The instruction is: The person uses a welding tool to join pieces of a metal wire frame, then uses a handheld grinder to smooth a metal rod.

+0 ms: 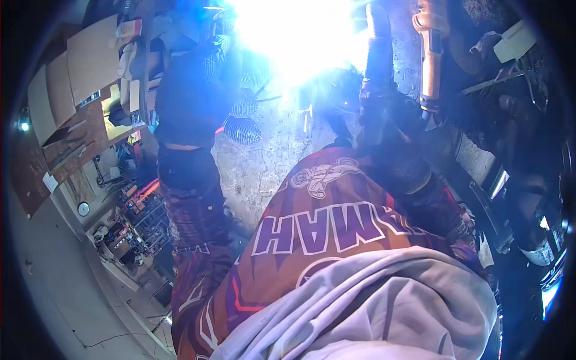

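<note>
A blinding blue-white glare (297, 33) fills the top middle and hides whatever lies beneath it. My left hand (195, 90), in a dark glove with a long cuff, is at the left edge of this glare; its fingers are lost in the haze. Beside it lie several wire coils (243, 129), like springs, on the concrete floor. My right hand (384, 111), also dark-gloved, reaches up along the right of the glare. A long, pale shape (378, 36) rises from it; I cannot tell whether it is a finger or a held tool.
An orange-brown power tool (429, 57) lies right of my right hand. Farther right are dark clutter and a pale box (515, 41). At the left stand cardboard sheets (93, 54) and a brown board (27, 174). Grey cloth (372, 300) drapes over my front.
</note>
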A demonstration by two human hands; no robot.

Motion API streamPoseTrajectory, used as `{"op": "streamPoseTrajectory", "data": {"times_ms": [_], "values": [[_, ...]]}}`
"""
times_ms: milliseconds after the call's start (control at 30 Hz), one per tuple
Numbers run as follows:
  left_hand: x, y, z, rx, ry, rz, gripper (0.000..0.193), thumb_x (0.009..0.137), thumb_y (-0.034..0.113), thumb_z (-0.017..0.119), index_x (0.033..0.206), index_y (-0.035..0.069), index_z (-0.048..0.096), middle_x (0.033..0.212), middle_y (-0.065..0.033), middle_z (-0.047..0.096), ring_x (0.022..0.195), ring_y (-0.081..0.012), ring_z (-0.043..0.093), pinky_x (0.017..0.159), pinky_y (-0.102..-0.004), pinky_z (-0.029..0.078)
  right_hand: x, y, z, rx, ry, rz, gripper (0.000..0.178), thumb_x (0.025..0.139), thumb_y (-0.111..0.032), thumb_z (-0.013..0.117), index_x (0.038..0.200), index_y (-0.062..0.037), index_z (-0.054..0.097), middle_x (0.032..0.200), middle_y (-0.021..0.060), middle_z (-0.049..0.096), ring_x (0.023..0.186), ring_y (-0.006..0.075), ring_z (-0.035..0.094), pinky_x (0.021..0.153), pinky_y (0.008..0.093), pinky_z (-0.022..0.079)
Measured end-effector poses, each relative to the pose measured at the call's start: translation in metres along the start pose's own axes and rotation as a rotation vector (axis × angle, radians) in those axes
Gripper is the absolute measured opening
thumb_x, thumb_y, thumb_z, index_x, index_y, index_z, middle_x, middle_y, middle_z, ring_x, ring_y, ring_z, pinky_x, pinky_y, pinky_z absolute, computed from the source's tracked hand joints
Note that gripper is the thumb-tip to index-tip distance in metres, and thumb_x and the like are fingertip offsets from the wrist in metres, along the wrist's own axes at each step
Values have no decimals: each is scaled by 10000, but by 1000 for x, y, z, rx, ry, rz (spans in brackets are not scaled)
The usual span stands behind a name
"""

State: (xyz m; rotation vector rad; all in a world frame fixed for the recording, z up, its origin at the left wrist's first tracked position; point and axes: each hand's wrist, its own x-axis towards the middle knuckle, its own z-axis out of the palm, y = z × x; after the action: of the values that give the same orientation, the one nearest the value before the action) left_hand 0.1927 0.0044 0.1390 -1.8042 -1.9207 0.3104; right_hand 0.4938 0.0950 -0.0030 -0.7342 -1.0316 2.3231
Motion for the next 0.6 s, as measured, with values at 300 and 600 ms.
{"op": "streamPoseTrajectory", "data": {"times_ms": [300,600], "values": [[5,-5,0,-17,-118,73,389,965,243,662,1339,141,623,1048,-92,694,868,-251,698,709,-380,583,-4,7,3,-75,52,-16,513,1003,-295,603,1435,-60,456,1109,91,639,948,211,657,758,368,556],[22,6,-20,-385,-94,-67,291,948,235,656,1226,155,686,894,-135,717,757,-328,710,676,-448,574,0,8,-8,195,24,105,445,902,-192,737,1310,-78,601,1111,95,658,945,281,660,826,438,551]]}}
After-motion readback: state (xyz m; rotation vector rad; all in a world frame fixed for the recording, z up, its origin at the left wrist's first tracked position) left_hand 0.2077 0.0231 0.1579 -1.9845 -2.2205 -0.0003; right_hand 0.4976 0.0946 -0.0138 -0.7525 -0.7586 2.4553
